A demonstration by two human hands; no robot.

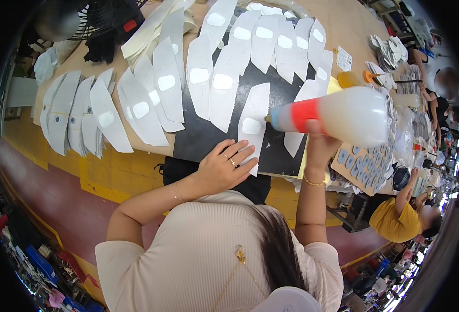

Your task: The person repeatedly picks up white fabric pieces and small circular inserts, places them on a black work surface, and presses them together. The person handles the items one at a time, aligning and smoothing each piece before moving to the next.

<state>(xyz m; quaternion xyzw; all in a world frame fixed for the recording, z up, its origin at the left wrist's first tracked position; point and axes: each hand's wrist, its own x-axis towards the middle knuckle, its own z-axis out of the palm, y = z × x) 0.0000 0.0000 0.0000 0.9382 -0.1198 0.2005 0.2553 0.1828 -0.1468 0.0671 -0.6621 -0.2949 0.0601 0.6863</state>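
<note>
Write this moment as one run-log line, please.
left hand: on white panel | right hand: holding red-banded bottle, nozzle near panel's edge | black board: under panel

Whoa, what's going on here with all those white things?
A person is working with both hands. The right hand holds a big, cloudy bottle with a red band almost on its side, its tip beside one white piece. The left hand has its fingers on that piece's lower part. Other white pieces lie around, some on a black board.
</note>
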